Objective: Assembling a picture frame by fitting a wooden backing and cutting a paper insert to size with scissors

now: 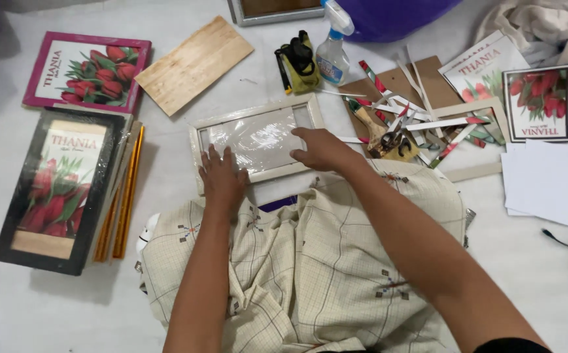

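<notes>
Pressing film onto frame

Both hands flat, fingers spread, on the pale wooden picture frame [258, 140] lying on the floor: left hand [222, 178] at lower-left, right hand [323, 149] at right. Clear film covers it; no print inside yet.

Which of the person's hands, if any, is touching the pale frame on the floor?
Touching, both. The head view shows the left hand flat on the pale frame, at its lower left, and the right hand pressing its right side.

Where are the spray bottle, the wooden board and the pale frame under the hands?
spray bottle [332, 57], head view, on its clear body.
wooden board [193, 64], head view, on its middle.
pale frame [252, 116], head view, on its top rail.
</notes>
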